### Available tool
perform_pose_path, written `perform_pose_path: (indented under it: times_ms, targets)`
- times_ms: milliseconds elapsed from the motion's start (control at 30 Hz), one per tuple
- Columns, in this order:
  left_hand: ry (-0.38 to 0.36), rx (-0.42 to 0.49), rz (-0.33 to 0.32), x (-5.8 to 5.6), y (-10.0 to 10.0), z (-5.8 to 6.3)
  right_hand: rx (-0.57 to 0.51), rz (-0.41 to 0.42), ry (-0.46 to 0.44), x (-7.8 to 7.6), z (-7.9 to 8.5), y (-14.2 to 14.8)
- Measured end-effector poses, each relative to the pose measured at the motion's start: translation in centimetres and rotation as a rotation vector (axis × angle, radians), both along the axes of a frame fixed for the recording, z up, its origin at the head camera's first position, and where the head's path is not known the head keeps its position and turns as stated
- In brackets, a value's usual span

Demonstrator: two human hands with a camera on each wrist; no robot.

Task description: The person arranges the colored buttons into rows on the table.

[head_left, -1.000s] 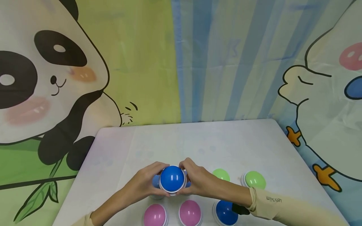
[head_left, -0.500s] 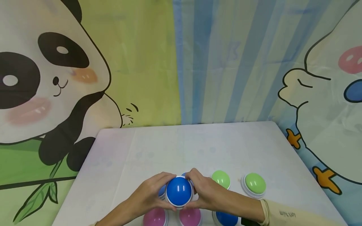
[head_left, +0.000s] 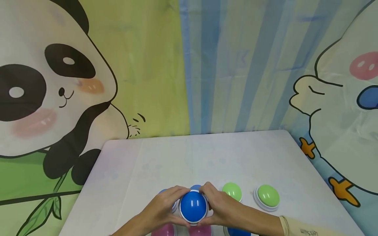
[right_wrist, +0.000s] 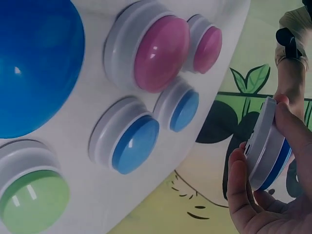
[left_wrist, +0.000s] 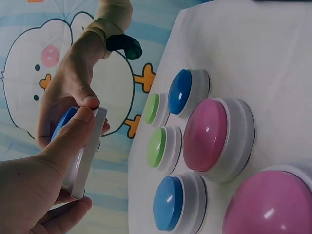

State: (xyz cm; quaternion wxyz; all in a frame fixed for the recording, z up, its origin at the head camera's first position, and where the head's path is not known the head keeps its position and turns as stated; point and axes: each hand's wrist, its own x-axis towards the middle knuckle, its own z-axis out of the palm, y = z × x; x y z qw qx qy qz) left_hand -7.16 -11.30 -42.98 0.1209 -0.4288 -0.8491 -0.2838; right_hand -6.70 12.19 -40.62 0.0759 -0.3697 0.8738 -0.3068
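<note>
Above the table, both hands hold one push button (head_left: 193,206) with a dark blue dome and a white rim, the dome facing the head camera. My left hand (head_left: 160,209) grips its left side, thumb below and fingers above. On the opposite side my right hand (head_left: 221,207) grips it the same way. In the left wrist view the white base (left_wrist: 88,156) of this button shows edge-on between the thumbs and fingers. Its flat underside (right_wrist: 257,134) is partly visible in the right wrist view, with small dark details too small to read.
On the white table (head_left: 236,157) stand other domed buttons: pink ones (left_wrist: 207,134) (right_wrist: 163,53), light blue ones (right_wrist: 136,144) (left_wrist: 168,202), green ones (head_left: 232,191) (head_left: 268,195) and another dark blue one (left_wrist: 180,91). The hands partly cover some in the head view. Cartoon-printed curtains (head_left: 147,65) hang behind.
Both hands have moved to the right and lower in the head view with the blue button between them, now covering more of the pink buttons. The head view has tilted up slightly.
</note>
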Motion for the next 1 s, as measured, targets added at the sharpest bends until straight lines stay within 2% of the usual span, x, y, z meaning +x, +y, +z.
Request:
perform_pose_path:
  times_ms: [100,400,633,800,1000]
  targets:
    - [-0.003,0.008,-0.016,-0.3,0.6,-0.3,0.007,-0.024,-0.023,0.1,-0.1,0.5]
    - [-0.08,0.004,-0.076,-1.9,3.4,-1.4,0.025,-0.116,-0.057,0.0,-0.6,3.1]
    - [-0.052,-0.023,-0.117,-3.6,7.0,-2.4,0.086,-0.212,-0.072,-0.2,-1.0,6.2]
    - [-0.088,-0.074,-0.142,-4.5,9.9,-3.1,0.135,-0.284,-0.098,-0.1,-1.5,8.4]
    - [-0.116,-0.118,-0.159,-5.4,12.8,-3.3,0.182,-0.407,-0.078,0.0,-2.2,10.4]
